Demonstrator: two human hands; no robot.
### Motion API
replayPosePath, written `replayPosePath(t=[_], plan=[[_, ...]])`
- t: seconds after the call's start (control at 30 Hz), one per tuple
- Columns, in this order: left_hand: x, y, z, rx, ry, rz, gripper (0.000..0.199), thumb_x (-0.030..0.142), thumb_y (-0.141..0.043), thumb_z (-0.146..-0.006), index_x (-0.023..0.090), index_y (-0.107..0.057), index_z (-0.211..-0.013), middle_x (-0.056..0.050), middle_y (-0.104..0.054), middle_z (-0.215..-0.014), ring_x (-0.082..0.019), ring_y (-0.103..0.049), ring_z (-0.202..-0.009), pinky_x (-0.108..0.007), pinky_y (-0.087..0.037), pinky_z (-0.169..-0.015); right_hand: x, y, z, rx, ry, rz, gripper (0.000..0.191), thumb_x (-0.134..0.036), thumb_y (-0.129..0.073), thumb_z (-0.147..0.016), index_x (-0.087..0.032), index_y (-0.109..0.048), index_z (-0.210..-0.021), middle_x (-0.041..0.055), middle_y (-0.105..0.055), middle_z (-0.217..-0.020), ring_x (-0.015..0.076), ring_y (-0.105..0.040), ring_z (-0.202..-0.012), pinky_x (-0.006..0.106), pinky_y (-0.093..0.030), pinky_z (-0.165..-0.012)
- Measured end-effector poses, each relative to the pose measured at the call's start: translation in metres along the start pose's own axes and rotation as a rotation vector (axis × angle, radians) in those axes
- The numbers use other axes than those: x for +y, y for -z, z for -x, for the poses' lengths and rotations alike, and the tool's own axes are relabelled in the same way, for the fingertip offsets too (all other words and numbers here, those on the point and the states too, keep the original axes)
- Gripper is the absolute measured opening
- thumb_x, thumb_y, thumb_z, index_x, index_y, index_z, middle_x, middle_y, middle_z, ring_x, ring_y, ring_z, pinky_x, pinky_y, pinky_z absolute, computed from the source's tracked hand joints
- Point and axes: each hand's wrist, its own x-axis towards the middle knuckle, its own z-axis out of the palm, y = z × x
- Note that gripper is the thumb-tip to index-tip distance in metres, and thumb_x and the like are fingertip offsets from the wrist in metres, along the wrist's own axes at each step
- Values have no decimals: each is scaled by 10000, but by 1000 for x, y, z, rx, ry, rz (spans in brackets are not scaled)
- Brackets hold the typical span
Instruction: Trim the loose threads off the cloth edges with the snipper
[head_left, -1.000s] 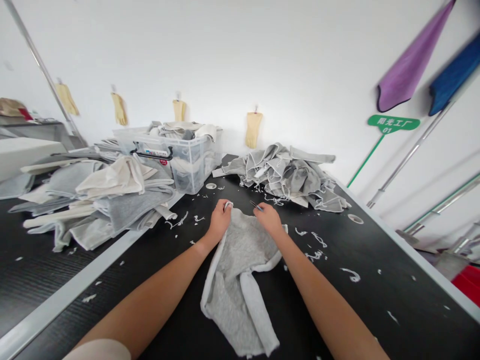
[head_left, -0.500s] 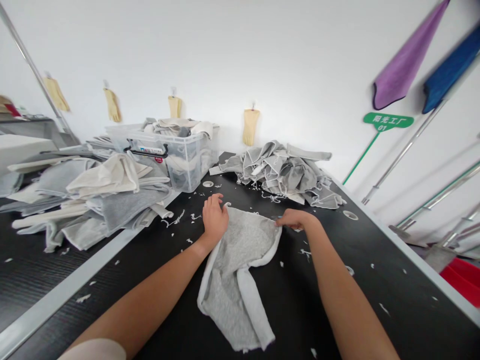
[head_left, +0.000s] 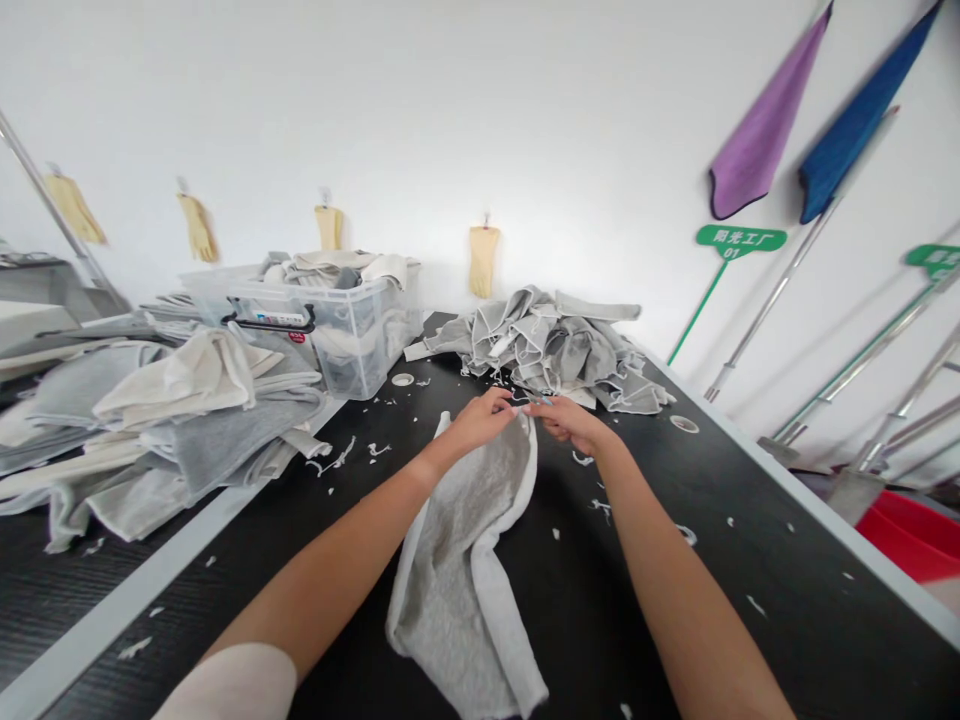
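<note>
A grey cloth with pale edging [head_left: 469, 540] hangs from my hands at its top edge, its lower part lying on the black table. My left hand [head_left: 484, 415] pinches the cloth's upper corner, fingers closed. Right beside it my right hand [head_left: 566, 422] is closed around a small tool [head_left: 538, 399], whose tip points toward the pinched corner; most of the tool is hidden by the fingers.
Grey cloths are heaped [head_left: 555, 340] at the table's back. On the left, a cloth pile [head_left: 187, 400] lies before a clear plastic bin [head_left: 352, 340] filled with cloths. White scraps dot the black table [head_left: 337, 590]. Gloves and mops hang along the wall.
My left hand has moved right from the cloth's left corner to its right one, meeting my right hand. The cloth's top edge is now raised and gathered. The view has shifted slightly.
</note>
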Motion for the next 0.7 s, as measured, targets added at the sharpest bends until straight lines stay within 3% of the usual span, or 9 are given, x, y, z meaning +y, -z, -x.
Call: replayPosePath(t=[0.13,0.3,0.43,0.7], plan=[[-16,-23,-28,-75,11,166,277,375,-602,-923,182,-703,-1095,-77,-759,-1045,-206,-704,-967,-322,-534,-888,27,0,-12,141,12,-100,485,-530,-813,-728,-240,-427,-779,-138,-272,-523,43,-161,-427,208,-66,-412],[-36,-48,-20,31,17,66,239,378,-631,-904,191,-726,-1019,-52,-755,-977,-200,-684,-907,-326,-529,-870,54,-1,-23,130,19,-127,437,-503,-795,-741,-225,-460,-781,-128,-280,-556,41,-178,-441,201,-61,-413],[-42,-50,-7,103,10,-24,171,312,-622,-910,220,-725,-1010,-44,-759,-1027,-209,-682,-976,-341,-505,-938,58,-6,-22,101,36,-73,390,-489,-792,-746,-206,-537,-833,-122,-296,-563,43,-188,-450,199,-58,-418],[-41,-46,-6,166,-35,-135,108,236,-559,-949,239,-662,-983,-35,-731,-1013,-203,-659,-992,-334,-493,-930,62,-14,-14,265,114,15,447,-580,-762,-758,-202,-605,-937,-110,-338,-529,75,-268,-450,211,-168,-410]])
